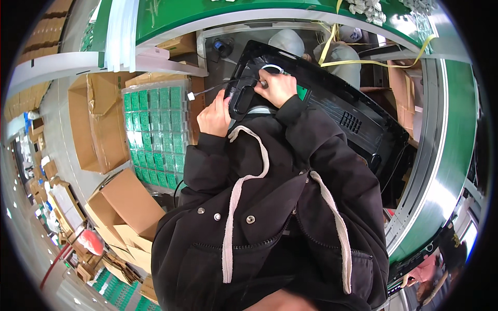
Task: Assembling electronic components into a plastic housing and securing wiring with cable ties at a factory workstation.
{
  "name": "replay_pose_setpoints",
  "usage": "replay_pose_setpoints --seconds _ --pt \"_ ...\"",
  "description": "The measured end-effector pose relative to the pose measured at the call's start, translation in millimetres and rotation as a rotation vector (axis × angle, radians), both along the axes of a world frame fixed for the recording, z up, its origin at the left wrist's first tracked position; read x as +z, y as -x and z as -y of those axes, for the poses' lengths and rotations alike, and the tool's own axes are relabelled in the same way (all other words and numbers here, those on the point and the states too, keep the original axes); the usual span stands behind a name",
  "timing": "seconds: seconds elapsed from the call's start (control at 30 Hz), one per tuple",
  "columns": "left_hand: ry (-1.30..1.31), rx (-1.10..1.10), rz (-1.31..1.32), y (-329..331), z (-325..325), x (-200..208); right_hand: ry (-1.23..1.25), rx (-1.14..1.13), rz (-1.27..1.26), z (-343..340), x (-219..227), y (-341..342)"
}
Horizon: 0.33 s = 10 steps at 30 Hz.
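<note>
A long black plastic housing (332, 106) lies slantwise in front of me, its left end near my body. My left hand (213, 118) is closed around that end's edge, with the thumb up against it. Fingers bent together, my right hand (278, 89) pinches something small inside the housing; the fingers hide most of it. Between both hands sits a black oval part (241, 101). A thin black cable (215, 89) runs out over the edge to a white connector (191, 96). Just beyond my right hand are a white ring-shaped piece (272, 68) and, beside the wrist, a green circuit board (302, 92).
Trays of green circuit boards (155, 135) stand at left, among open cardboard boxes (98, 124). A green-topped bench (207, 18) with a pale metal edge curves around the far and right sides. Yellow strapping (384, 64) hangs over white wrapped bundles (345, 62).
</note>
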<state>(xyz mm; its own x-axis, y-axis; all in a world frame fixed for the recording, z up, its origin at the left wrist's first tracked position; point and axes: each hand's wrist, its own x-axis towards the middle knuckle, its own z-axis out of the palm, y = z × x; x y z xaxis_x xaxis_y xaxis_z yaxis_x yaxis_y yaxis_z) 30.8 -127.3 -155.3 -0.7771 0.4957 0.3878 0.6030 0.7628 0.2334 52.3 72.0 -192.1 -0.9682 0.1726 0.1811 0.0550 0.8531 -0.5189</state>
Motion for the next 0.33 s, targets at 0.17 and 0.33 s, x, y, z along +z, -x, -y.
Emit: replay_pose_setpoints --seconds 0.17,0.33 --pt "-0.029 -0.004 0.025 4 -1 1 0.013 0.004 -0.005 -3 4 6" --pt "-0.015 0.030 -0.055 11 0 -12 0.004 -0.036 0.021 -18 19 19"
